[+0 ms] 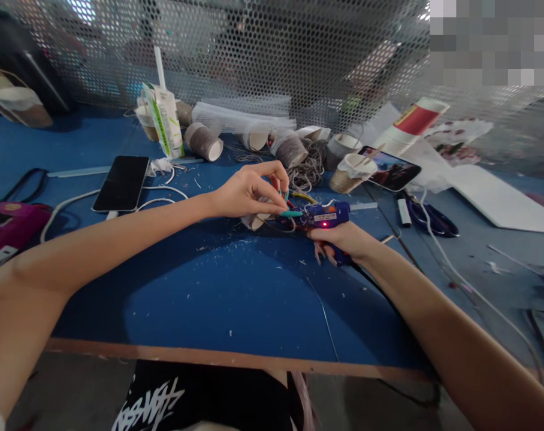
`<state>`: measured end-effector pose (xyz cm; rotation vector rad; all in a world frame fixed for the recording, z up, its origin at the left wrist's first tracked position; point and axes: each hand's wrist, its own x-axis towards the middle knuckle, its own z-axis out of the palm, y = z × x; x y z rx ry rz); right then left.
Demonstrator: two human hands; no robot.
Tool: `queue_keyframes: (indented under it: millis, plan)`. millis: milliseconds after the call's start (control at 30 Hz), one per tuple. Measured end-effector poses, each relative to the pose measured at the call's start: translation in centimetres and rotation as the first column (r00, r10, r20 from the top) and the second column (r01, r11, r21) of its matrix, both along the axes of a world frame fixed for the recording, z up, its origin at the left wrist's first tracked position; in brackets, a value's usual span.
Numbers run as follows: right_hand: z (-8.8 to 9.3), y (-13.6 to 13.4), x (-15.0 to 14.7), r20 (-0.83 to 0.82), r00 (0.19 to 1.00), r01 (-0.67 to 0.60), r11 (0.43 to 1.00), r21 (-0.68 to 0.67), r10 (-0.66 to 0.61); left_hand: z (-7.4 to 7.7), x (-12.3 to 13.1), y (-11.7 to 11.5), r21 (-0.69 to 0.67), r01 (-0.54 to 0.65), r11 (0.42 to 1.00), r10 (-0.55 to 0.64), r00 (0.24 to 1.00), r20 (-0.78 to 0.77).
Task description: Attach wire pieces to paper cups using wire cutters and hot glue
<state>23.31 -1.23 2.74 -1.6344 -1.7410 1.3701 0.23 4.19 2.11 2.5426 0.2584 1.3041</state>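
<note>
At the left edge of the frame, a magenta object (15,233) sits on the blue bench (186,299). Right of it lies a dark-screened phone (121,184), and in the upper left a drink carton (164,123) stands slightly tilted near a cup wrapped in grey cord (204,142) lying on its side. At the centre, the left hand (257,190) bends its fingers above a small cup (254,221); teal pieces show at 2 fingertips, and I cannot tell whether its grip holds anything. Just beside, right of centre, is the blue glue gun (321,215), its red light lit and its nozzle end toward the left hand. The right hand (344,240) has its grip wrapped around the gun's handle. Farther right are a phone with a lit screen (391,169), dark-handled scissors (434,218) and a white board (508,194).
</note>
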Motion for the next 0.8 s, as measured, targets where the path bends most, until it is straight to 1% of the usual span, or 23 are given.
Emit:
queue_keyframes:
  millis: [233, 400, 567, 700, 800]
  plan:
    - [-0.11, -0.04, -0.08, 0.011, 1.0, 0.013, 1.0, 0.007, -0.013, 0.06, 0.03, -0.07, -0.023, -0.01, 1.0, 0.01, 1.0, -0.013]
    - [-0.26, 0.02, 0.03, -0.011, 1.0, -0.004, 1.0, 0.015, 0.004, 0.08, -0.01, -0.03, -0.013, -0.017, 1.0, 0.017, 1.0, -0.019]
    - [-0.22, -0.05, 0.08, -0.005, 1.0, 0.008, 1.0, 0.013, -0.008, 0.01, 0.05, -0.05, -0.018, -0.015, 1.0, 0.015, 1.0, -0.012]
    - [-0.19, 0.0, -0.02, -0.023, 0.999, 0.028, 1.0, 0.003, -0.028, 0.01, 0.12, -0.1, -0.014, -0.01, 1.0, 0.01, 1.0, 0.008]
    - [-0.09, 0.08, -0.17, -0.059, 0.998, 0.017, 0.999, -0.031, -0.019, 0.03, 0.11, -0.11, -0.027, -0.016, 1.0, 0.016, 1.0, -0.001]
